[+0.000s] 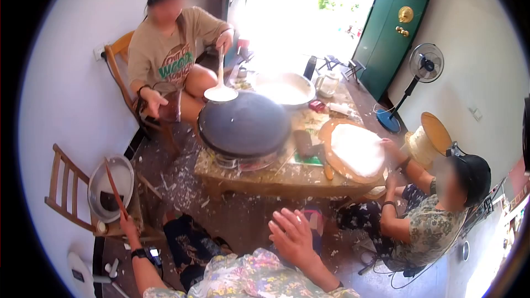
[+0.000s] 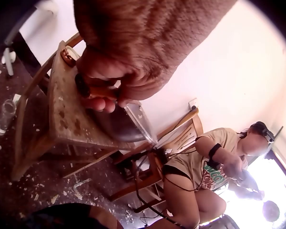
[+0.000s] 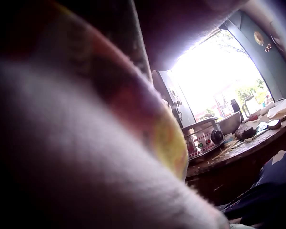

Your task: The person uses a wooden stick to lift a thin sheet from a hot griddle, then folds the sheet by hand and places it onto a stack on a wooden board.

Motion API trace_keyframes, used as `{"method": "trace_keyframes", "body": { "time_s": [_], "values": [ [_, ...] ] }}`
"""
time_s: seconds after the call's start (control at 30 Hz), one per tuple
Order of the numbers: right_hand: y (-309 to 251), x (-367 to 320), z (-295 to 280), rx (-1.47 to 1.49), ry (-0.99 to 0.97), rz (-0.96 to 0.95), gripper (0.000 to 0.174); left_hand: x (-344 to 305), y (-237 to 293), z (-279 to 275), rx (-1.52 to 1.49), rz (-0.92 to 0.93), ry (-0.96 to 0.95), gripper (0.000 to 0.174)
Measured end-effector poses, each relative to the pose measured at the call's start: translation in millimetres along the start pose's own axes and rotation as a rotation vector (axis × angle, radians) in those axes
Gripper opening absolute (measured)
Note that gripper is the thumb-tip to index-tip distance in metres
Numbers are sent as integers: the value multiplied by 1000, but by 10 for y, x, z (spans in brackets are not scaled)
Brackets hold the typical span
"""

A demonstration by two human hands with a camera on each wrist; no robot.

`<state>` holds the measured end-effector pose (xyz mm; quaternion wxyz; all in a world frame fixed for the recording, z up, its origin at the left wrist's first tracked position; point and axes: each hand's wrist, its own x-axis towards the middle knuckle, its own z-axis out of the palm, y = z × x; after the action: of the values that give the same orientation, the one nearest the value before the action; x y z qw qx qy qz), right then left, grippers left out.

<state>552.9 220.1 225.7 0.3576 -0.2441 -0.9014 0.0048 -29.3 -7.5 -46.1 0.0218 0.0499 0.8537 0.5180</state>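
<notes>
My left hand (image 1: 128, 226) grips one end of a long, thin reddish-brown stick (image 1: 114, 183), which slants over a metal basin (image 1: 130, 175). Its rounded handle end (image 2: 82, 86) shows between my fingers in the left wrist view. The basin stands on a wooden chair (image 2: 69, 112) and has a dark patch inside. In front of my chest my right hand (image 1: 295, 235) is raised with fingers extended, holding nothing; the right wrist view is mostly blurred by skin and patterned cloth. Ahead of me is a dark round griddle (image 1: 245, 123) on the low table (image 1: 248, 185).
Across the table a seated person (image 1: 176, 55) holds a ladle (image 1: 221, 92) beside the griddle. On the right another person (image 1: 425, 215) touches a white sheet (image 1: 358, 149) on a round board. A large pale basin (image 1: 284, 88) stands behind the griddle; a fan (image 1: 425, 66) is at right.
</notes>
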Motion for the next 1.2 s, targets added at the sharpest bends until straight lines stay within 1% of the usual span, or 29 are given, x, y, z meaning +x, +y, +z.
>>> {"method": "trace_keyframes", "body": {
  "time_s": [0.03,0.07,0.1,0.13,0.17,0.2,0.27,0.3,0.33,0.37,0.47,0.57,0.6,0.73,0.9,0.93,0.97,1.03,1.07,1.1,1.17,1.2],
  "values": [
    [-22,33,7,15,4,-1,38,-9,21,-52,-11,76,12,53],
    [-24,55,19,29,0,-2,36,-15,1,-107,-23,-58,-49,52],
    [-48,87,11,10,-7,-4,35,-167,222,-163,-77,-102,-72,52],
    [-90,74,-2,11,-11,-4,35,-331,447,-250,-31,-123,-94,53],
    [-99,81,1,-4,5,-10,36,-361,502,-258,-31,-155,-64,54],
    [-96,70,14,1,-4,-11,36,-359,475,-230,-44,-178,-42,54],
    [-68,41,34,-14,-5,-6,36,-362,456,-272,-37,-176,-39,55],
    [-72,24,38,-7,-20,-3,37,-348,477,-206,-44,-169,-47,55],
    [-82,3,33,-12,-30,0,37,-283,291,-188,19,-120,-26,55],
    [-75,-3,32,-26,-30,4,37,-247,257,-183,-4,-133,-47,55],
    [-42,-9,51,-5,-27,6,41,-290,464,-210,21,-167,-62,54],
    [-69,34,13,1,-20,4,44,-279,394,-176,-2,-163,-70,53],
    [-75,45,6,2,-22,3,45,-262,414,-154,7,-125,-77,52],
    [-103,63,3,19,-13,-9,48,-290,460,-88,37,-126,-66,52],
    [-123,55,-21,12,-34,-7,48,-230,304,-122,-8,-91,-75,52],
    [-125,56,-24,12,-34,-8,48,-142,136,-104,13,37,-12,51],
    [-128,56,-29,12,-35,-9,48,47,-205,-44,33,165,51,51],
    [-138,44,-29,9,-36,-12,48,20,-157,-41,36,201,89,51],
    [-143,37,-26,7,-35,-16,48,-2,-146,-80,18,109,64,52],
    [-148,32,-19,5,-32,-20,48,-83,-12,-133,22,36,37,52],
    [-159,11,-11,-2,-29,-22,48,-449,634,-284,60,-90,-19,52],
    [-163,0,-5,-5,-28,-22,48,-536,793,-319,90,-143,-49,52]
  ]
}}
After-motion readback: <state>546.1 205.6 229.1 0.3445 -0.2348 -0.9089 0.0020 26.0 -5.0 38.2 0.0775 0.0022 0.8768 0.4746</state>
